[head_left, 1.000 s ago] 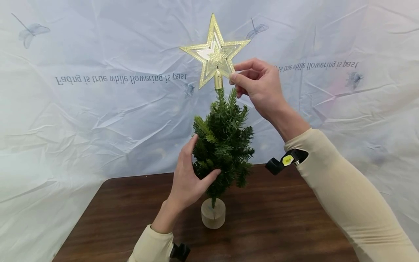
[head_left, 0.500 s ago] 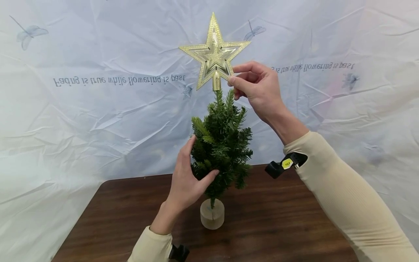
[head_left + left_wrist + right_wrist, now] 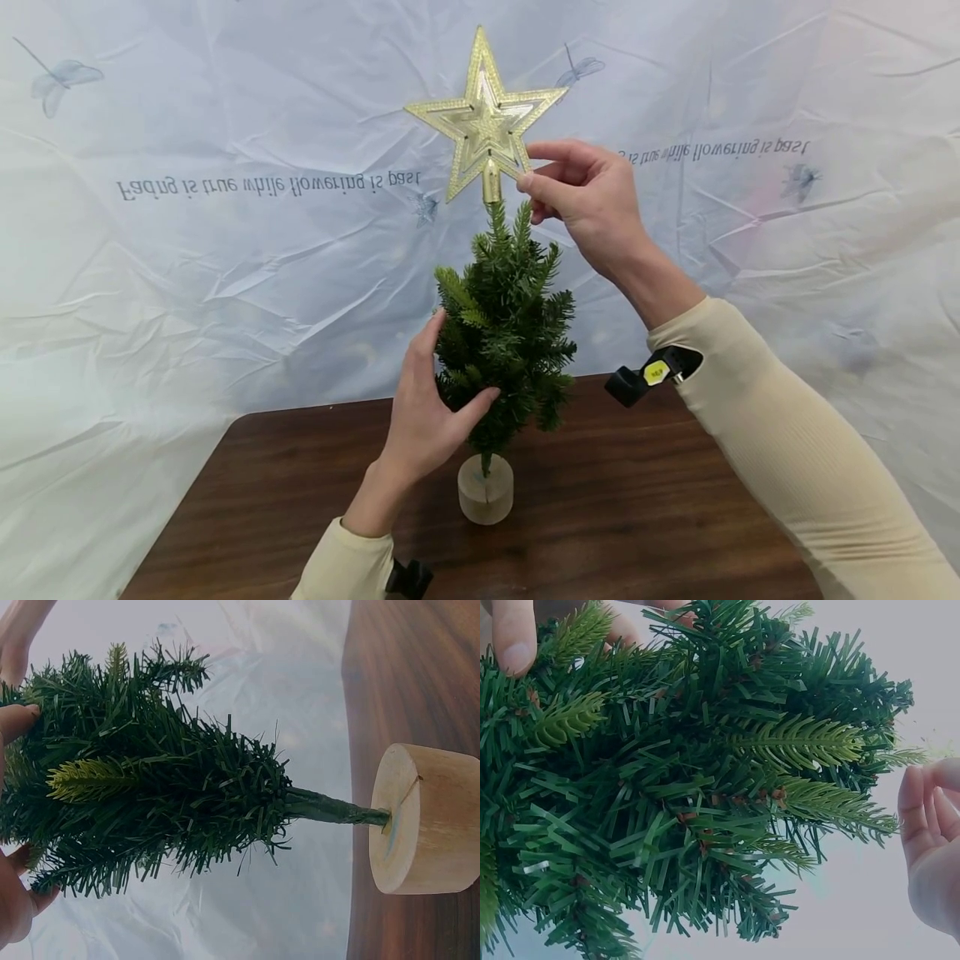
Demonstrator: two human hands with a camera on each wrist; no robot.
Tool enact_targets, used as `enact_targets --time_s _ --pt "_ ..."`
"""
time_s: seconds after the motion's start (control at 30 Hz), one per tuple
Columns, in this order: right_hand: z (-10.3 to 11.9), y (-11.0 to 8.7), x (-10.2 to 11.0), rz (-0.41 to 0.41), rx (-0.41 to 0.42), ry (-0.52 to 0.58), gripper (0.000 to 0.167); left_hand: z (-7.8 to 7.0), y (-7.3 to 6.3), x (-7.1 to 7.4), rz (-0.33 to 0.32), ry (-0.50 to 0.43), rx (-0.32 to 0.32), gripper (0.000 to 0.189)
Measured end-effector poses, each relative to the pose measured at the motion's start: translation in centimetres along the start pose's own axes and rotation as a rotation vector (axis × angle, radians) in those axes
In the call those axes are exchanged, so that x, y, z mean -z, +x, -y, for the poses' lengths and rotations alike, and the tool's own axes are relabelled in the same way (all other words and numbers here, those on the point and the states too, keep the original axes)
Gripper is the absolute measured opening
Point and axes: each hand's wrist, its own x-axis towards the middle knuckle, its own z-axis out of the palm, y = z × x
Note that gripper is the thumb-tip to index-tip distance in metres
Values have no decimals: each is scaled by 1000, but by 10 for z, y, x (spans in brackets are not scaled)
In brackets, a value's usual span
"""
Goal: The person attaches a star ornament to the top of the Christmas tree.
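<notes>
A small artificial Christmas tree (image 3: 517, 325) stands upright on a round pale wooden base (image 3: 486, 493). My left hand (image 3: 423, 417) holds its branches from the left, thumb in front and fingers partly hidden in the greenery. At the top, my right hand (image 3: 596, 200) pinches the lower right point of a gold star topper (image 3: 485, 125) between thumb and fingers. The star's gold socket (image 3: 491, 182) meets the topmost sprig; how far the sprig reaches inside is hidden. In the left wrist view the trunk (image 3: 337, 808) rises from the base.
The tree stands on a dark wood-grain table (image 3: 637, 500). Behind it hangs a creased pale cloth (image 3: 300, 275) with printed lettering and dragonflies. Black straps (image 3: 645, 379) circle both sleeved wrists.
The star has turned a little and shifted slightly left with my right hand. My left hand keeps its place on the tree. The whole head view has drifted slightly.
</notes>
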Motion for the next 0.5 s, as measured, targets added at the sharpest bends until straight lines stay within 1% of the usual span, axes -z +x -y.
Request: enact_targets --time_s 0.1,0.17,0.3,0.4,0.5 --pt "1 -1 0 0 -9 -15 27 0 0 1 6 -2 6 111" --pt "2 -2 1 2 -18 -6 28 1 0 2 7 1 3 111" --pt "4 -5 6 -11 -25 19 26 1 0 3 23 -6 18 112" --pt "7 -11 13 -33 3 5 19 2 -2 7 39 -18 18 110" --pt "8 -19 26 -61 68 -84 12 5 -4 13 33 -22 -9 102"
